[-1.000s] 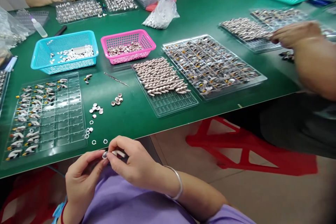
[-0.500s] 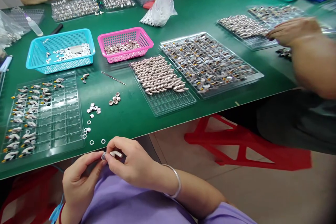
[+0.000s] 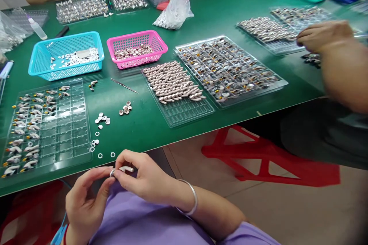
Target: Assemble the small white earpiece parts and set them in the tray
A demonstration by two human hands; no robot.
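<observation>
The right hand (image 3: 145, 180) has thumb and forefinger closed on a pale curved part (image 3: 126, 169), held in the air just below and in front of the table's near edge (image 3: 161, 146), above a purple lap. The left hand (image 3: 83, 204) curls loosely, its forefinger tip meeting the part's round metal end. Whether it pinches or only touches cannot be made out, as that end is tiny and half covered by fingertips.

A silver bangle (image 3: 193, 199) circles the right wrist. Just beyond the edge lie loose white rings (image 3: 100, 155), close beside a clear compartment tray (image 3: 69, 138), which the left border cuts off. Bare green table (image 3: 138, 126) lies open between the rings and a tray of pinkish shells (image 3: 175, 82). To the right, below the edge, is open floor with a red stool (image 3: 258, 160). A co-worker's blurred hand (image 3: 324, 36) hovers far right.
</observation>
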